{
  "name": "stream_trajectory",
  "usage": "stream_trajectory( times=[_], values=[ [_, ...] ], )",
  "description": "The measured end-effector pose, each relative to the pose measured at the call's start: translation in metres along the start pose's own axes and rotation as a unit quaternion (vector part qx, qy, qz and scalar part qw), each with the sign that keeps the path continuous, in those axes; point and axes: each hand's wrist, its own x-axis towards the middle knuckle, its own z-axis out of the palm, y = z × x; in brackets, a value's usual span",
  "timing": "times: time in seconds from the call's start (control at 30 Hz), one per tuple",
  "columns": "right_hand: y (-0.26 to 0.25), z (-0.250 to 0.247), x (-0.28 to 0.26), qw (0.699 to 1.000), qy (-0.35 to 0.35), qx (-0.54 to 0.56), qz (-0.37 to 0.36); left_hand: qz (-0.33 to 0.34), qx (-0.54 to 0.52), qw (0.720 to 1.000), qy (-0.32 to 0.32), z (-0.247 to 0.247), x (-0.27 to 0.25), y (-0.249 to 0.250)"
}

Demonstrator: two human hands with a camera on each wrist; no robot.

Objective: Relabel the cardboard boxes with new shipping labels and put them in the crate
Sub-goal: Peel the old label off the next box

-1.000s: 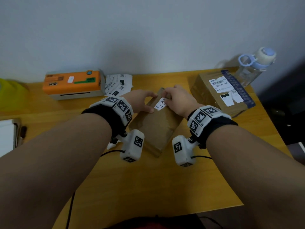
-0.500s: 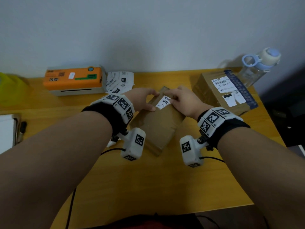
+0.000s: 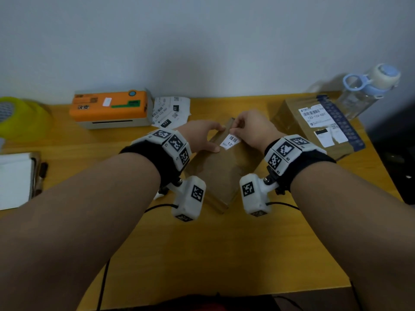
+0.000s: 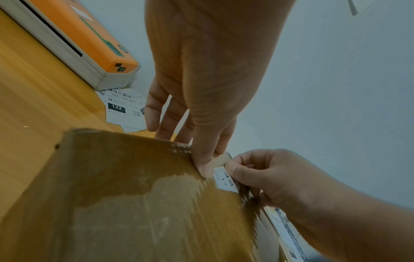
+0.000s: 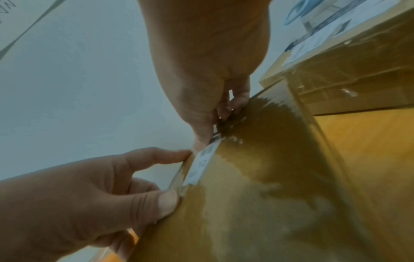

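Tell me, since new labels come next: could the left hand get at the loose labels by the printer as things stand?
Probably yes, once freed. The left hand grips the box now; the labels lie just beyond it beside the printer, with bare table between.

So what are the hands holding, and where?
The left hand grips the box at its far left edge, thumb on top. The right hand pinches the upper edge of the small label.

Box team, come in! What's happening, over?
Left hand holds box steady. Right hand pinches small label at its top edge. Nothing in the way.
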Motion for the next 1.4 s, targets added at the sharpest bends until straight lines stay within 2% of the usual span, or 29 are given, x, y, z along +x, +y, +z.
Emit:
stream_trajectory(
  times=[0.13,0.27,0.33,0.5,0.6,0.87,1.4],
  values=[
    [-0.009,0.001,0.007,0.995,-0.017,-0.103,-0.011,0.000,-0.002,1.000,-0.003,-0.001,0.001,0.000],
    [-0.004,0.005,0.004,0.989,-0.018,-0.140,-0.047,0.002,-0.002,1.000,-0.001,-0.001,0.001,0.000],
    [0.000,0.004,0.001,0.990,-0.018,-0.124,-0.068,0.002,-0.001,1.000,-0.002,-0.001,0.001,-0.001],
    [0.014,-0.002,-0.012,0.996,0.006,0.049,-0.079,0.001,0.005,1.000,-0.006,0.000,0.001,-0.001],
    [0.019,-0.001,-0.016,0.993,0.017,0.026,-0.111,0.000,0.011,1.000,-0.007,0.001,0.001,0.000],
    [0.012,0.007,-0.020,0.991,0.087,0.027,-0.098,-0.002,0.017,1.000,0.004,0.004,-0.001,-0.001],
    [0.027,0.008,-0.041,0.988,0.071,0.034,-0.131,-0.004,0.017,1.000,0.011,0.008,0.001,-0.004]
  ],
)
